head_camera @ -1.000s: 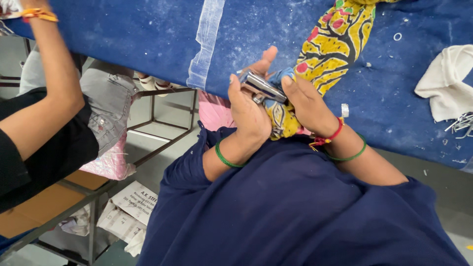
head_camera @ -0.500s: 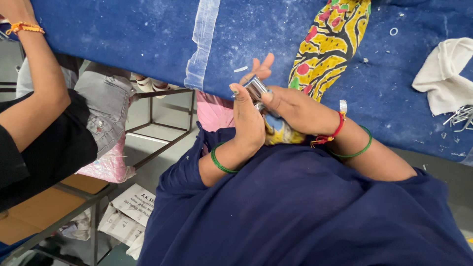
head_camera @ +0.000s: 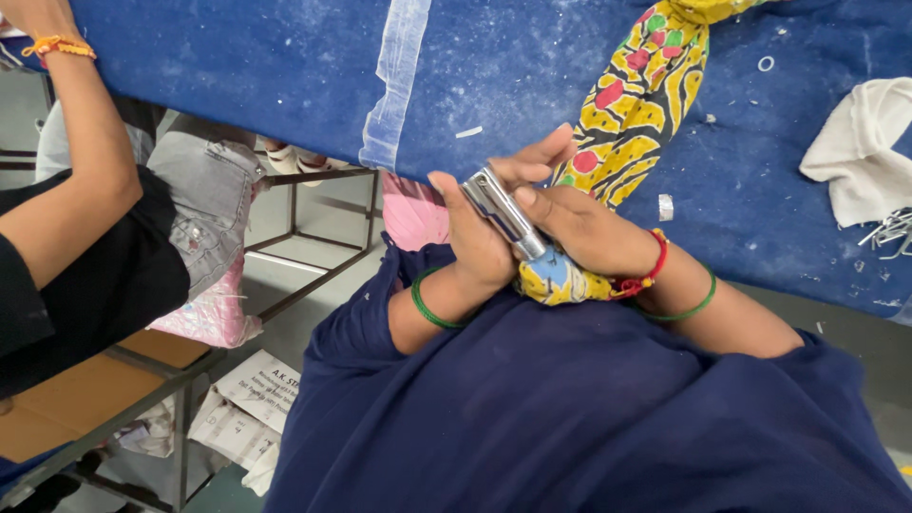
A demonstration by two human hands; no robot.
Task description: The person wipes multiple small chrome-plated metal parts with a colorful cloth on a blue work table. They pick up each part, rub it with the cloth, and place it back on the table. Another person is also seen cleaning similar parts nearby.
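Two hands meet at the near edge of the blue surface (head_camera: 285, 66), and between them sits a small shiny metal tool (head_camera: 503, 213), an oblong silver piece that looks like a stapler, though its working end is hidden. The left hand (head_camera: 475, 242) wraps the tool from the left, its fingers curled shut around the lower body so the palm backs the metal. The right hand (head_camera: 579, 228) closes on it from the other side, thumb laid along the top face; this grip is pressed together on the tool too, with a few fingertips sticking out past it toward the surface. The tool lies slanted, its upper end pointing up and left, its lower end buried where the two palms touch.

Directly under the right hand, and touching it, is a yellow patterned cloth bundle (head_camera: 636, 104) with red, green and black print, running from the wrists up across the surface. A green bangle (head_camera: 425, 306) circles the left wrist; a red thread and a green bangle (head_camera: 684, 309) circle the right.

Farther right on the surface lie a white rag (head_camera: 860, 152) and, just beside it, a small heap of loose metal staples (head_camera: 891, 233). At far left another person's arm (head_camera: 76, 171) reaches up, well apart from the tool.
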